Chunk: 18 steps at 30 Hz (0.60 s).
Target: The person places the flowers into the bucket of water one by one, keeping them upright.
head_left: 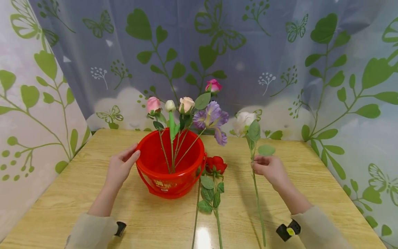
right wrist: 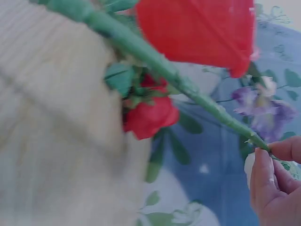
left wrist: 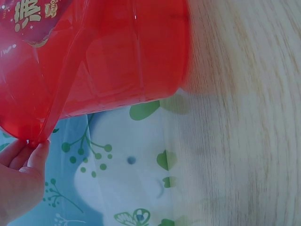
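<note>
My left hand (head_left: 121,169) pinches the left rim of a red plastic bucket (head_left: 189,183) between thumb and fingers. In the left wrist view those fingertips meet the bucket's edge by its handle. Inside the bucket stand a pink rose (head_left: 153,104), a white tulip (head_left: 170,105), a peach rose (head_left: 186,105), a purple iris (head_left: 212,117) and a magenta rose (head_left: 214,86), all leaning on long stems. To the bucket's right, my right hand (head_left: 273,172) pinches the green stem of a white flower (head_left: 245,123), held upright with its stem slanting down toward me.
A red rose (head_left: 216,165) with leafy stem lies on the wooden table (head_left: 149,218) just right of the bucket, beside another thin stem (head_left: 196,214). A patterned curtain (head_left: 174,31) hangs behind the table and along both sides.
</note>
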Each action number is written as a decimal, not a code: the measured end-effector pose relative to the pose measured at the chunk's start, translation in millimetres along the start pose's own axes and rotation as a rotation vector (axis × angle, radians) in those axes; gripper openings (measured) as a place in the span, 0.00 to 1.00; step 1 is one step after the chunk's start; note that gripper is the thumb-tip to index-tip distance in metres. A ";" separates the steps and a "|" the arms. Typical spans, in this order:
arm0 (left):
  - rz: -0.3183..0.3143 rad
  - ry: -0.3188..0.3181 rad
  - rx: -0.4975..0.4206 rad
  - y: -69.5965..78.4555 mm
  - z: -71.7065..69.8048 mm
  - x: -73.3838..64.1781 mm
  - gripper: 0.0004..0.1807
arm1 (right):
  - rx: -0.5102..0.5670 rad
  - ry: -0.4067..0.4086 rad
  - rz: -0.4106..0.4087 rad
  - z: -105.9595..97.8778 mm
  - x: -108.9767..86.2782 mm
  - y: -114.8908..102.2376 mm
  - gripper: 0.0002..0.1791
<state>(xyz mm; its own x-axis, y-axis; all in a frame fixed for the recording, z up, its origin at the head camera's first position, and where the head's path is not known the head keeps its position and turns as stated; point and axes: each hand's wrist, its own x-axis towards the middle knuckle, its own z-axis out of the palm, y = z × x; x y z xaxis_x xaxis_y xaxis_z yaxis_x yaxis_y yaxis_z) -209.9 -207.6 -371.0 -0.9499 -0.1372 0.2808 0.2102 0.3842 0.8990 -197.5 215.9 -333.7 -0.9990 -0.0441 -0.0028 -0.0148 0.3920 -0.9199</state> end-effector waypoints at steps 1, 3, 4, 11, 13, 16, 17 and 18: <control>-0.001 0.001 -0.001 0.4 0.0 0.2 0.27 | 0.013 0.004 -0.004 -0.9 -0.6 -3.9 0.20; 0.001 0.001 0.001 1.2 -0.1 0.2 0.27 | 0.040 0.014 -0.018 -2.3 -1.9 -11.9 0.20; 0.001 0.001 -0.002 1.6 0.0 0.3 0.27 | 0.052 0.016 -0.023 -2.9 -3.0 -16.0 0.19; 0.011 -0.011 -0.024 1.0 0.0 -0.4 0.27 | 0.110 0.040 -0.075 -2.5 -12.2 -48.1 0.17; 0.011 -0.011 -0.026 0.8 -0.1 -0.8 0.27 | 0.122 0.048 -0.101 -0.8 -13.6 -57.2 0.18; 0.007 -0.005 -0.028 0.5 0.1 -0.7 0.28 | 0.146 0.065 -0.137 2.3 -14.2 -69.7 0.18; 0.006 -0.005 -0.028 0.2 0.1 -0.8 0.28 | 0.163 0.070 -0.145 3.5 -14.4 -73.7 0.17; 0.007 -0.004 -0.025 -0.1 0.2 -0.8 0.28 | 0.189 0.075 -0.156 4.9 -14.2 -77.7 0.15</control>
<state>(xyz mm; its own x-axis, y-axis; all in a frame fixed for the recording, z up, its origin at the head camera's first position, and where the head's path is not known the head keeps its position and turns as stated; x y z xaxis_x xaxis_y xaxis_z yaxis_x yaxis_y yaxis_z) -209.2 -207.4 -371.4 -0.9494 -0.1308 0.2855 0.2223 0.3620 0.9053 -181.9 181.5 -264.2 -0.9857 -0.0199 0.1672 -0.1676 0.2072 -0.9638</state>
